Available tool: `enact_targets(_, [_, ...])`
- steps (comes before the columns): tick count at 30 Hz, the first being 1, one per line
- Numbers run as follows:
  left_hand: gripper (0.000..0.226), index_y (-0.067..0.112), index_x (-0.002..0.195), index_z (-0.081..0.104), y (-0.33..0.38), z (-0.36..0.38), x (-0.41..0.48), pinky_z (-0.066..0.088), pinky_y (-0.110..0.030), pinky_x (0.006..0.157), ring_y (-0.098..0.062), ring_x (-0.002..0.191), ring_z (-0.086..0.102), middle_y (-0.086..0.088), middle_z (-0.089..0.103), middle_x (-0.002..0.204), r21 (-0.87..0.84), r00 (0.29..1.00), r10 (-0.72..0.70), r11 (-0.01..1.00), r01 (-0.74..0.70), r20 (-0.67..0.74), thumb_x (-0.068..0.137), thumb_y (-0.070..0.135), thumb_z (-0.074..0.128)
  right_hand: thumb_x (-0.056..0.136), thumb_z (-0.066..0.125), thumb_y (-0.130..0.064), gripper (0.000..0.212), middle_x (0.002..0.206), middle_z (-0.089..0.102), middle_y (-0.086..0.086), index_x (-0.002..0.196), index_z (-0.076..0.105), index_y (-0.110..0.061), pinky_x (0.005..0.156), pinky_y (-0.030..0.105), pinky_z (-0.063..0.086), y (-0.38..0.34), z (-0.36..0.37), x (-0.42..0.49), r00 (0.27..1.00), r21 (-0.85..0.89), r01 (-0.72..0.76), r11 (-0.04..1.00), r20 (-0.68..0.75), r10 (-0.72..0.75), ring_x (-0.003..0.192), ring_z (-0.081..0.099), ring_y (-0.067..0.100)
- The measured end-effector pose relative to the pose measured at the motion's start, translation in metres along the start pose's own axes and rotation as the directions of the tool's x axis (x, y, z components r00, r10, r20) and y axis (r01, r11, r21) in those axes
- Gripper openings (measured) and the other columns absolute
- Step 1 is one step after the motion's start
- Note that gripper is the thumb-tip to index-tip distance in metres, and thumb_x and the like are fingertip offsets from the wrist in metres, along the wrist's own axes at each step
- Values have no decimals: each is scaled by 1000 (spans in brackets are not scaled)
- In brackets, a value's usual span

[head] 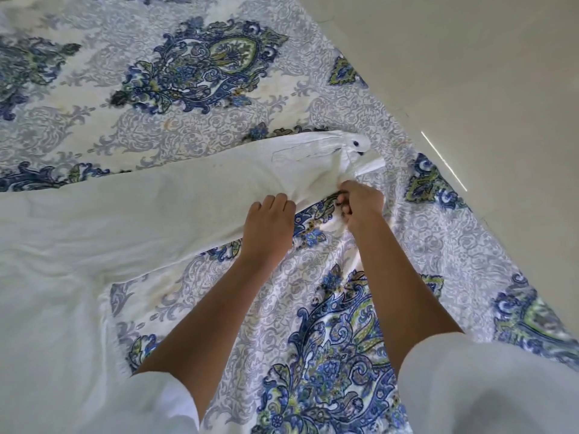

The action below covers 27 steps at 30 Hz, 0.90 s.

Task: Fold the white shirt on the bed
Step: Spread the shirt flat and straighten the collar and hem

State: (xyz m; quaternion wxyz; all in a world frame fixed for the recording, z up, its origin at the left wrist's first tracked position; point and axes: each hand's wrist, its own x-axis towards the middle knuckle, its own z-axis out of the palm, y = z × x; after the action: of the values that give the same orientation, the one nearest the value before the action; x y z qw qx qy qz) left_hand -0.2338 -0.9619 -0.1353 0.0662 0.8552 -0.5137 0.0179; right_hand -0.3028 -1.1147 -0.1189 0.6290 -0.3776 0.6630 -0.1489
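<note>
The white shirt (119, 220) lies spread on the bed, its body at the left and one long sleeve stretched toward the right. The sleeve ends in a cuff (354, 148) with a dark button. My left hand (269, 220) has its fingers curled over the sleeve's near edge and grips it. My right hand (360, 203) pinches the same edge closer to the cuff, fingers bent under the cloth. Both hands are a short way apart on the sleeve.
The bed is covered with a white sheet (329, 324) printed in blue, grey and green paisley. Its edge runs diagonally at the right, with pale floor (485, 73) beyond. My white short sleeves show at the bottom.
</note>
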Motion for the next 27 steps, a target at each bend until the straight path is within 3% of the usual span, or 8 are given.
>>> enact_targets(7, [33,2,94,62,6,7,3,44,-28,46,-29,69,57,-13,60,90,-210,995,-5,977,26,101,64,-4,72,86,63,-15,29,50,54,4,60,54,-8,35,18,31,-15,4,9,990,13,122,992,-73,-121,27,37,8])
enact_targets(12, [46,12,138,40,-2,9,7,43,-36,87,-26,110,47,-7,42,134,-392,969,-9,914,109,247,93,12,47,91,50,-10,20,69,55,5,71,49,-15,47,19,43,-17,-8,16,979,-88,193,977,-47,-197,51,51,12])
enact_targets(16, [56,16,146,27,-29,-4,2,42,-43,96,-29,120,46,2,27,153,-476,973,17,874,97,230,93,11,41,94,50,-21,20,92,56,2,110,49,-10,58,26,39,2,15,-19,843,-417,296,859,-309,-440,77,53,19])
enact_targets(19, [54,18,143,37,-69,-11,-15,40,-40,87,-29,111,48,6,38,148,-335,978,-102,929,159,181,89,24,29,86,38,-12,30,97,62,16,105,57,2,69,32,48,45,63,-61,505,-516,785,341,216,-836,88,58,33])
enact_targets(21, [60,20,143,36,-103,-11,-34,33,-44,100,-27,130,38,5,35,150,-249,965,-155,946,207,211,88,36,21,83,37,-10,38,110,61,23,110,59,5,94,38,40,79,80,-59,273,-405,914,-18,646,-713,106,52,33])
enact_targets(23, [67,18,147,25,-148,-5,-61,16,-48,113,-25,143,18,1,21,155,-88,950,-194,971,221,246,88,45,10,89,39,-6,41,131,52,24,127,50,5,109,29,22,74,76,-41,282,-404,910,-92,765,-579,125,43,33])
enact_targets(25, [68,14,149,15,-187,-8,-82,8,-46,115,-26,145,10,-5,13,157,15,914,-329,942,335,239,90,47,10,93,35,-11,47,142,40,22,137,38,4,113,29,11,65,65,-26,415,-546,838,13,620,-666,134,36,34])
enact_targets(27, [66,3,146,19,-195,-16,-87,15,-50,113,-33,142,19,-14,20,154,33,906,-365,930,367,213,91,40,19,94,33,-13,47,142,39,26,136,37,9,114,34,15,66,77,-41,399,-555,831,32,555,-730,133,36,37])
